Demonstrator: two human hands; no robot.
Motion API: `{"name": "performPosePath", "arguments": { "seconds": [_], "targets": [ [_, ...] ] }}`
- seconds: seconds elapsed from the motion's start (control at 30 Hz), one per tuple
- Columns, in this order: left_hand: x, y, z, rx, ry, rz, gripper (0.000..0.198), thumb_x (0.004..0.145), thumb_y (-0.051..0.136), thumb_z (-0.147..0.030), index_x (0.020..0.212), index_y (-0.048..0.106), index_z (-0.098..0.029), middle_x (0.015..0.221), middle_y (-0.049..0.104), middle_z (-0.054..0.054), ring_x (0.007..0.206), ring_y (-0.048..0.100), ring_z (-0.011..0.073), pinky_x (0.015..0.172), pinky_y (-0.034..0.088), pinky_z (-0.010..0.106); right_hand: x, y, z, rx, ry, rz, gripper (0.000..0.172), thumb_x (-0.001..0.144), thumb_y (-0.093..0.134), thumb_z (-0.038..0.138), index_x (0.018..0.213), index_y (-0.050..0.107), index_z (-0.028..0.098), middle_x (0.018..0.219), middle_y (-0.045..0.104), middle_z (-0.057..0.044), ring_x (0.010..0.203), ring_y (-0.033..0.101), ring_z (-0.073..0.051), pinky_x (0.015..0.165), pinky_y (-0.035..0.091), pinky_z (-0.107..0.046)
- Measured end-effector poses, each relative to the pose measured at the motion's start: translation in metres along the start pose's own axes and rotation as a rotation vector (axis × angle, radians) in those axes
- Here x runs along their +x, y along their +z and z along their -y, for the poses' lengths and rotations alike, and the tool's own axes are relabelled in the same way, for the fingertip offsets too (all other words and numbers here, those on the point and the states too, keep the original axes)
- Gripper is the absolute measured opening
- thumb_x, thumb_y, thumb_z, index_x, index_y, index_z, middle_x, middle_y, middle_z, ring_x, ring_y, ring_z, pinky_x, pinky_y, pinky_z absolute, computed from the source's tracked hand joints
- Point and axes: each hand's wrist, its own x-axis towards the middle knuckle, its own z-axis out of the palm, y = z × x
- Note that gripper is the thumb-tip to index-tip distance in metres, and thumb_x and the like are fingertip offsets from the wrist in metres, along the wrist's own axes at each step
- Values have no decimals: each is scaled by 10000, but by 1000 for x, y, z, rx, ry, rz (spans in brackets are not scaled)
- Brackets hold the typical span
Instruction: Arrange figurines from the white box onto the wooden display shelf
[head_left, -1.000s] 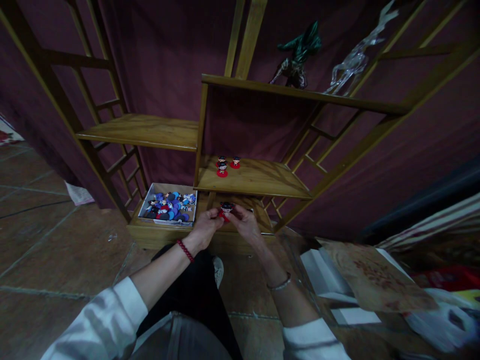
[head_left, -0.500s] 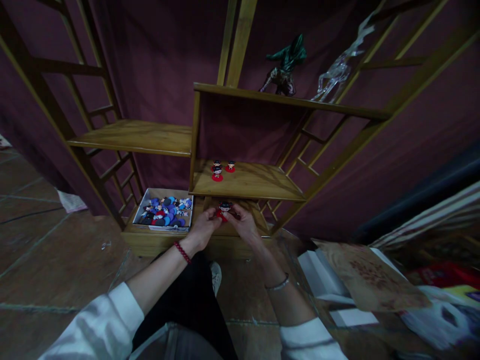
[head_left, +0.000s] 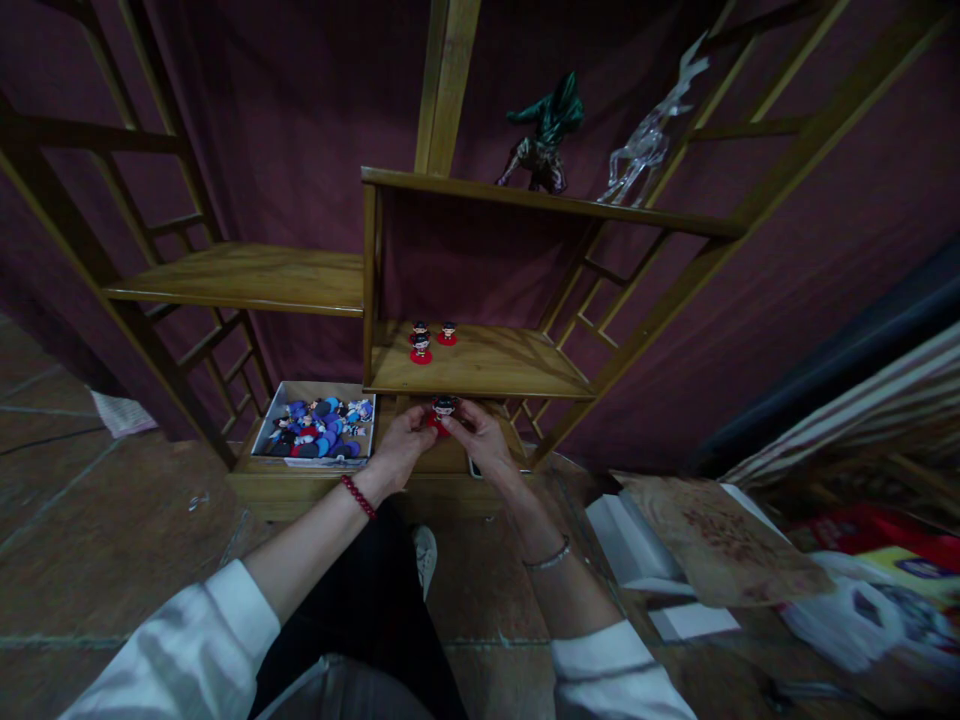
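Between my two hands is a small black-haired figurine (head_left: 443, 408) on a red base, upright and in front of the lower shelf's edge. My left hand (head_left: 402, 447) closes on the left side of the red base. From the other side my right hand (head_left: 484, 440) pinches the figurine with thumb and fingers. On the shelf (head_left: 502, 365) just beyond stand several similar pieces, among them a front figurine (head_left: 421, 348) and a right-hand figurine (head_left: 448, 333). A shallow white box (head_left: 259, 440) to the left holds a jumble of small figures and blue and black discs.
A green-cloaked statuette (head_left: 551, 125) and a clear deer figure (head_left: 641, 150) stand on the upper shelf (head_left: 480, 197). Low on the right, a brown paper bag (head_left: 720, 540), white cartons (head_left: 637, 545) and a plastic bag (head_left: 840, 610) lie on the floor.
The whole view has shifted, so shelves and box appear further left. Both hands still hold the figurine, which now shows a little more upright and face-on.
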Motion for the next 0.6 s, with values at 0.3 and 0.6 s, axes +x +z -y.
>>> {"name": "performPosePath", "arguments": {
  "seconds": [0.3, 0.6],
  "targets": [
    [11, 7, -2, 88, 37, -31, 366, 608, 556, -43, 962, 606, -120, 989, 640, 73, 882, 561, 140, 899, 370, 311, 5, -7, 9, 42, -8, -42, 257, 679, 629, 326, 909, 634, 212, 939, 665, -10, 905, 590, -188, 855, 436, -341],
    [30, 22, -4, 106, 128, 6, 300, 606, 584, -66, 896, 627, -129, 944, 648, 60, 881, 556, 147, 896, 369, 332, 19, -24, 20, 45, -9, -37, 290, 678, 633, 336, 943, 628, 216, 977, 661, -15, 921, 585, -172, 876, 429, -327]
  ]
}}
